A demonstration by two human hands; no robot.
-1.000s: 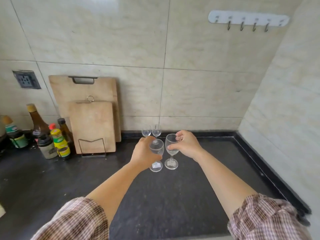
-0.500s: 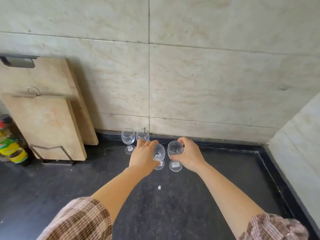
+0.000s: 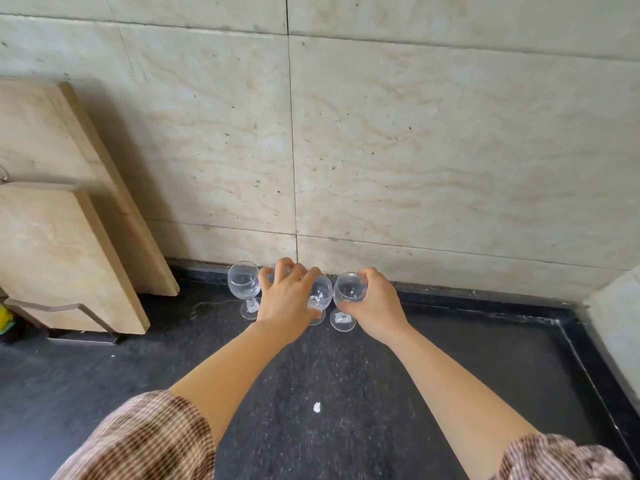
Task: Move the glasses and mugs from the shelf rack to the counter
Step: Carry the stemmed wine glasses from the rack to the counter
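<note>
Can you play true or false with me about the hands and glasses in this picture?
1. The right hand grips the right glass. True.
2. The counter is white. False: it is black.
3. Wooden cutting boards lean against the wall. True.
4. The far-left glass holds juice. False: it looks empty.
5. The left hand grips a mug. False: it grips the middle glass.

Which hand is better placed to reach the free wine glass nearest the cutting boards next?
Left. The left hand sits right beside the free glass, though it holds the middle glass. The right hand grips the rightmost glass and would likely have to cross both.
</note>
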